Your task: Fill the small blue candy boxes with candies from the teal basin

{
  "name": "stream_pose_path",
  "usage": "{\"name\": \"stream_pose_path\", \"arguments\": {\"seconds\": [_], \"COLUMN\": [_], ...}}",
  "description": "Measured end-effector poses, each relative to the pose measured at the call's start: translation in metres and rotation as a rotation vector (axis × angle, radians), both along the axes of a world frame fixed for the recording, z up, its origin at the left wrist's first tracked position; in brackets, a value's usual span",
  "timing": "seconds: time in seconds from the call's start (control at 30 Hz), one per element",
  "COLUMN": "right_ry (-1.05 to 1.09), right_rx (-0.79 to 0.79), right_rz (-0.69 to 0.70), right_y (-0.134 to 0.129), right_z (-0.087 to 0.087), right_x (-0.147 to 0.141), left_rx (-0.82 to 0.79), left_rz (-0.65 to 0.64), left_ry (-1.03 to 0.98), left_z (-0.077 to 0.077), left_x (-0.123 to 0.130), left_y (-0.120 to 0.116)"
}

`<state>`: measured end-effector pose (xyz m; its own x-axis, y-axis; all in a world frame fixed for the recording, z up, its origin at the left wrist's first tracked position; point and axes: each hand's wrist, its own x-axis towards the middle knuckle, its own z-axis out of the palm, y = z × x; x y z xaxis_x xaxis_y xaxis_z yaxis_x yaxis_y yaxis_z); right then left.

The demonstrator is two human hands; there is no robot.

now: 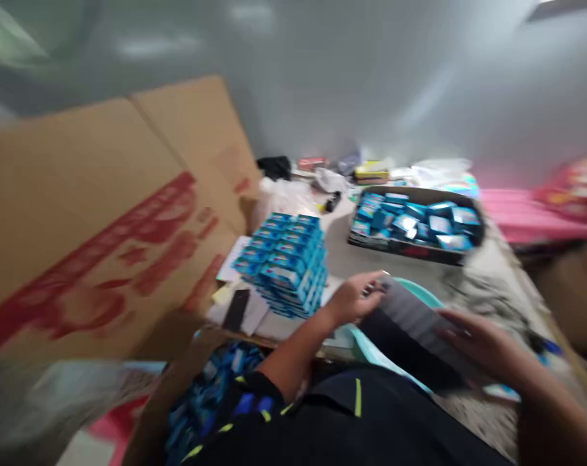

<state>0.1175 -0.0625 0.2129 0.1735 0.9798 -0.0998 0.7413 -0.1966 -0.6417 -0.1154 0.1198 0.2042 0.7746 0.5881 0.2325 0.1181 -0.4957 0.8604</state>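
My left hand (354,299) has its fingers curled on the far left end of a dark grey, box-like piece (412,327), blurred by motion. At the other end, my right hand (477,343) grips the same piece, with some of its fingers hidden. The piece is tilted over a light teal basin (417,291), whose rim shows on both sides of it. Left of my left hand stands a neat stack of small blue boxes (288,262). Farther back, a dark shallow carton (409,252) holds several loose blue packets (439,223).
A large cardboard box (103,213) with red print rises on the left. Below the table edge, a carton holds more blue packets (215,382). A clear plastic bag (286,197), a black object (237,310) and crumpled grey cloth (487,294) lie on the table. A pink surface (507,210) is at right.
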Motion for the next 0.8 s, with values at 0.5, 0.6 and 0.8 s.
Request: {"name": "stream_pose_path", "arguments": {"seconds": [0.5,0.6,0.8], "right_ry": [-0.242,-0.200,-0.300], "right_rx": [0.229,0.335,0.393], "right_rz": [-0.058,-0.038,0.010], "right_y": [0.029,0.037,0.042], "right_z": [0.078,0.077,0.077], "right_x": [-0.066,-0.081,-0.087], "left_rx": [0.333,0.459,0.941], "left_rz": [0.041,-0.003,0.022], "left_ry": [-0.139,-0.154,-0.244], "left_z": [0.043,0.045,0.061], "left_x": [-0.015,-0.016,-0.022], "left_y": [-0.001,0.000,0.004]}}
